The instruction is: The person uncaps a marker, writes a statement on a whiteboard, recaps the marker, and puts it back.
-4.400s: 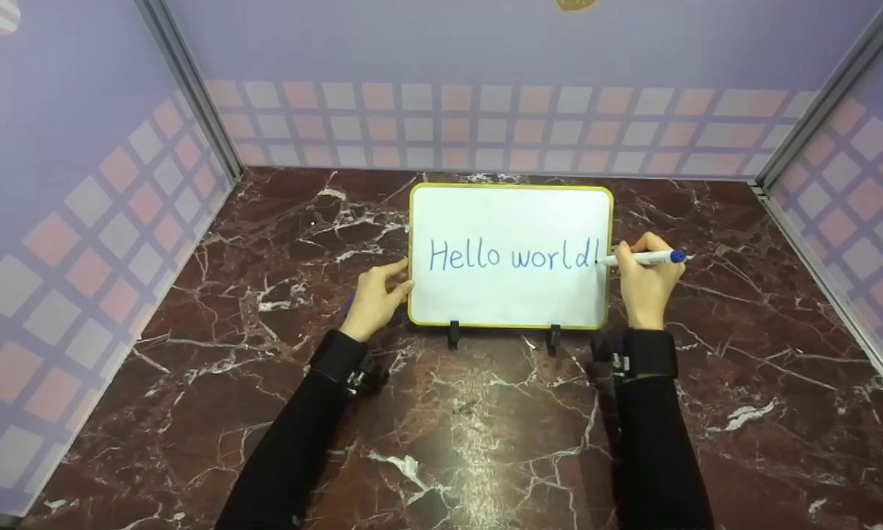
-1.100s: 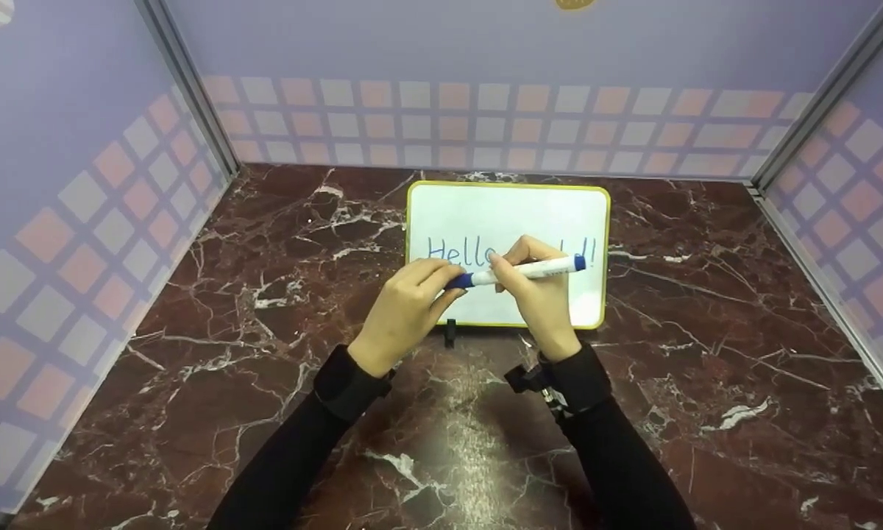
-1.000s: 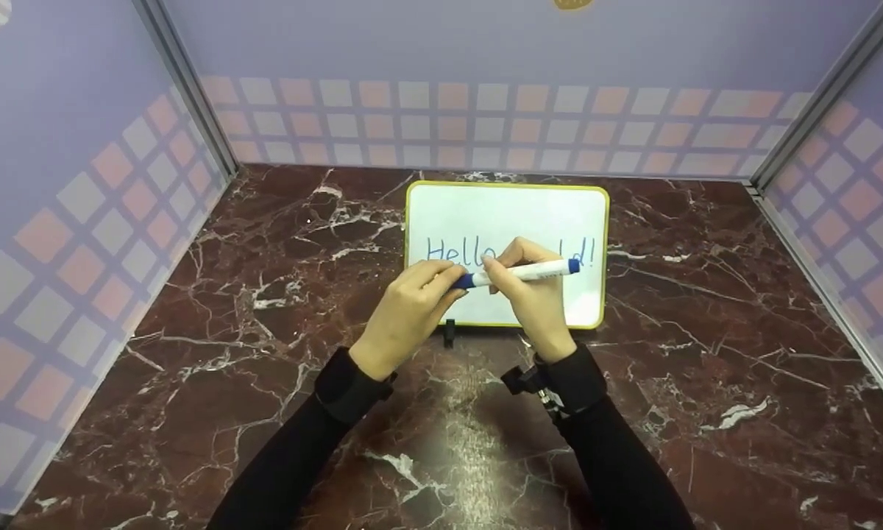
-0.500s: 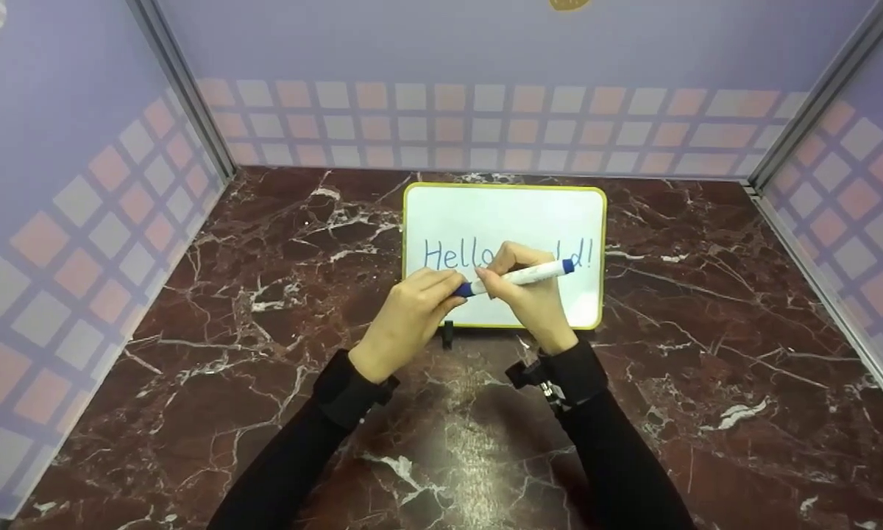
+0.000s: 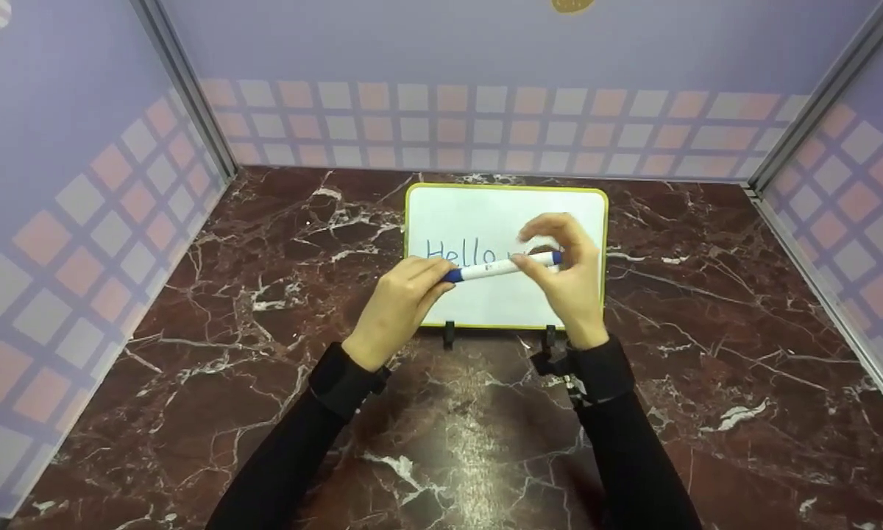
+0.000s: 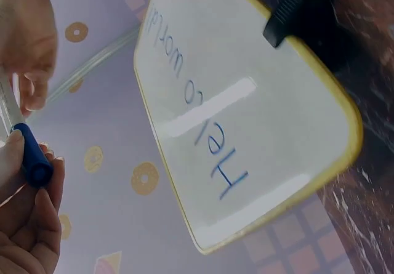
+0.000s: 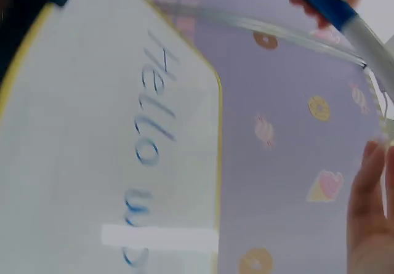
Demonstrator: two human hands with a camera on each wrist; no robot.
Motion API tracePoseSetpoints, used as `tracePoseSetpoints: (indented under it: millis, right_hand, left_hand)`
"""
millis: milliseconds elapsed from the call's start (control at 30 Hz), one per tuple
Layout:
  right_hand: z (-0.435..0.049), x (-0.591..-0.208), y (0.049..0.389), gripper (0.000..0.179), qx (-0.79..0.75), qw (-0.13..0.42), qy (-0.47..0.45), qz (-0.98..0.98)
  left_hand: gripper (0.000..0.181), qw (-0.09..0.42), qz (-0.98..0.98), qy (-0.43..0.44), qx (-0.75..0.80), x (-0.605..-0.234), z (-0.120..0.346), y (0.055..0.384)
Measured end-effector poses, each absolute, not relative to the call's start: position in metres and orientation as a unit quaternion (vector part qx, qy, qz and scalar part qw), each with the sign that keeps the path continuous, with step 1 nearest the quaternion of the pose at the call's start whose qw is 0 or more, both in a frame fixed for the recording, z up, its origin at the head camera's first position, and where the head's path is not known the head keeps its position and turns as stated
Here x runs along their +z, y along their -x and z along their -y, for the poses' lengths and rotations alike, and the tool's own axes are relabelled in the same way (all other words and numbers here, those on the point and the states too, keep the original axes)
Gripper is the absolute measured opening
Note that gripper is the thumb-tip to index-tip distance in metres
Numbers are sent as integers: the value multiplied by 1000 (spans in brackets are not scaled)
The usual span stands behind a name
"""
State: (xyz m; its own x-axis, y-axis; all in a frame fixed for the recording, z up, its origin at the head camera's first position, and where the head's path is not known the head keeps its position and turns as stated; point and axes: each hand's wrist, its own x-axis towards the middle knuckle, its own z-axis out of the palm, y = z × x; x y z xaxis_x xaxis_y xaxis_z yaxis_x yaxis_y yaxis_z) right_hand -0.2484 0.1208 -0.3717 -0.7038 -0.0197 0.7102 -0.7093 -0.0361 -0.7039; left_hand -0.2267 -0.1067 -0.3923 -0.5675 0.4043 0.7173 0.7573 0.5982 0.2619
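Note:
My left hand (image 5: pixel 401 305) pinches the blue cap of a white marker (image 5: pixel 497 267), which it holds up in front of the whiteboard. In the left wrist view the blue cap (image 6: pixel 34 157) sits between thumb and fingers. My right hand (image 5: pixel 570 280) is at the marker's other end, its fingers loosely curved and parted. The right wrist view shows its fingers (image 7: pixel 368 181) apart from the marker (image 7: pixel 369 43). Behind the hands stands the yellow-framed whiteboard (image 5: pixel 478 213) with blue writing, "Hello world!"; the right hand hides part of it in the head view.
Black stand feet (image 5: pixel 449 335) support the board's lower edge. It stands on a dark red marbled tabletop (image 5: pixel 302 294). Purple panels (image 5: pixel 486 44) with pink and white checks enclose the back and sides.
Earlier the right hand was writing while the left steadied the board. Both hands then met at the marker, its tip end now capped. The right fingers have just let go and shifted right.

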Motion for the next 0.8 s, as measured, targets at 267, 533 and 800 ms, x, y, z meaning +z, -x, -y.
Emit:
tracePoseSetpoints:
  millis: [267,533,800]
  right_hand:
    - [-116,-369,243,39,291,425,-355,780]
    - [-98,-383,248,16,221,435,-361,795]
    - [-106,-377,248,12,254,427,-325,805]
  left_hand:
    - [25,342,864,309,-201,-392,111,229]
    - [26,337,871,304,-189,-391,109,225]
    - [80,310,894,278,-164,-391,113,230]
